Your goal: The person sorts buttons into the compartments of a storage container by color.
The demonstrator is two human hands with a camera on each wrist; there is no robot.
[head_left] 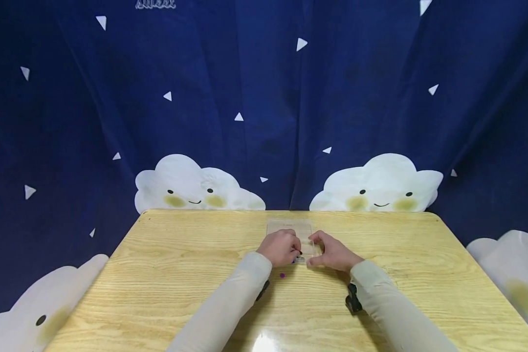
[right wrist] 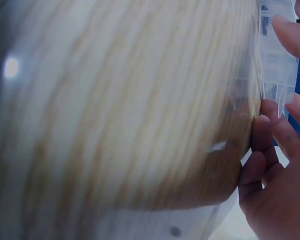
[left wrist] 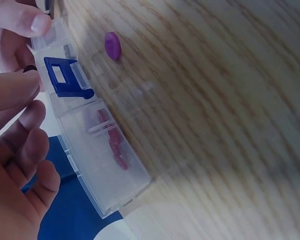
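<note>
A clear plastic compartment box (left wrist: 97, 175) stands on the table with its see-through lid (head_left: 290, 224) raised at the back. Inside it are several reddish pieces (left wrist: 115, 142) in one compartment, and a blue square frame (left wrist: 61, 90) in another. My left hand (head_left: 281, 248) is over the box, pinching a small dark piece (head_left: 300, 253) between thumb and finger. At the box's right end, my right hand (head_left: 333, 253) grips it, thumb at the front and fingers behind. A purple oval piece (left wrist: 112, 46) lies on the table in front of the box.
The light wooden table (head_left: 180, 278) ends at a dark blue curtain (head_left: 264, 98) with clouds and triangles. Black straps (head_left: 353, 299) show at the wrists, below the pale sleeves (head_left: 391, 303).
</note>
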